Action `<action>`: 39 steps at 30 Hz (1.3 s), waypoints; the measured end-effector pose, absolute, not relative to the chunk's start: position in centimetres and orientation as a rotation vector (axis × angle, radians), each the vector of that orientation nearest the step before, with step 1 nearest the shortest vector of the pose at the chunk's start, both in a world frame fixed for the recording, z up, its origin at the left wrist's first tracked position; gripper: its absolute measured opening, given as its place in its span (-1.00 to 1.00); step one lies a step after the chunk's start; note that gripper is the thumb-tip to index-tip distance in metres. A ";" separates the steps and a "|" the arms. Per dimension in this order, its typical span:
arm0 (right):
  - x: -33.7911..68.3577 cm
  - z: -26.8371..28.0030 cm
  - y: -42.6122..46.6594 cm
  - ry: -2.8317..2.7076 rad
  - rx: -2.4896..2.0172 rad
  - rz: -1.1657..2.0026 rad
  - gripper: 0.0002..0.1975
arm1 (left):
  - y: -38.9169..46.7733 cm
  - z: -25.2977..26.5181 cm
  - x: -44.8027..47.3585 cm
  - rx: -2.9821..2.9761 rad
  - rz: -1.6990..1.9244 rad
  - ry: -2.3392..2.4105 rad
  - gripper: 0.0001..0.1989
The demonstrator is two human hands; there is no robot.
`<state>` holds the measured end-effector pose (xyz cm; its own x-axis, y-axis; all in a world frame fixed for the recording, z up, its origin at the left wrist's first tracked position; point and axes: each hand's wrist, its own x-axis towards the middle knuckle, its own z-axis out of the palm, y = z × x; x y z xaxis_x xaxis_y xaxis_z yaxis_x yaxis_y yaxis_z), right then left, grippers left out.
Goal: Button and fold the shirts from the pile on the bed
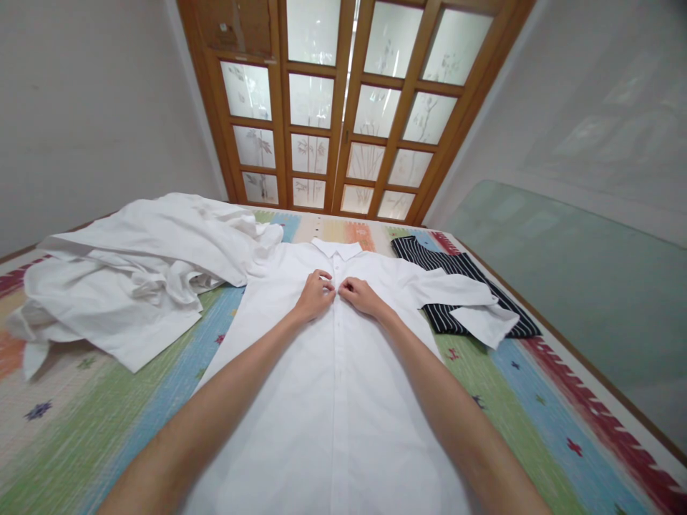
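Note:
A white collared shirt (300, 408) lies spread out face up in front of me, its collar at the far end and its button placket running down the middle. My left hand (316, 295) pinches the placket a little below the collar, fingers curled in. Just across from it, my right hand (358, 295) has its thumb and fingers pressed together on the other edge of the same placket. Whatever button lies between the fingertips is too small and covered to make out. The right-side sleeve reaches out over a black-and-white striped garment (440, 259).
A heap of crumpled white cloth (161, 243) lies to the left, touching the shirt's left sleeve area. Beneath everything is a colourful striped cover (542, 408). A pale green glass panel (569, 265) leans along the right wall. Wooden glazed doors (335, 107) stand at the back.

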<state>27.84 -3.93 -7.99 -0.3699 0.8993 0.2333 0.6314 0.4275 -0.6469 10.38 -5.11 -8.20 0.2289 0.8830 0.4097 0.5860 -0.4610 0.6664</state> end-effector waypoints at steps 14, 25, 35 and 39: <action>28.1 -8.2 -4.0 -2.088 -1.227 0.657 -0.97 | -5.0 -8.5 10.6 2.158 1.048 1.426 -0.88; 27.8 -8.1 -4.3 -2.102 -1.216 0.562 -0.95 | -5.2 -8.3 10.6 2.133 1.053 1.539 -0.87; 27.6 -8.1 -5.3 -2.192 -1.110 0.140 -0.88 | -6.0 -7.9 10.2 2.296 0.918 1.665 -0.78; 27.8 -8.4 -6.1 -2.332 -1.092 0.065 -0.78 | -6.2 -8.1 9.4 2.412 0.806 1.655 -0.71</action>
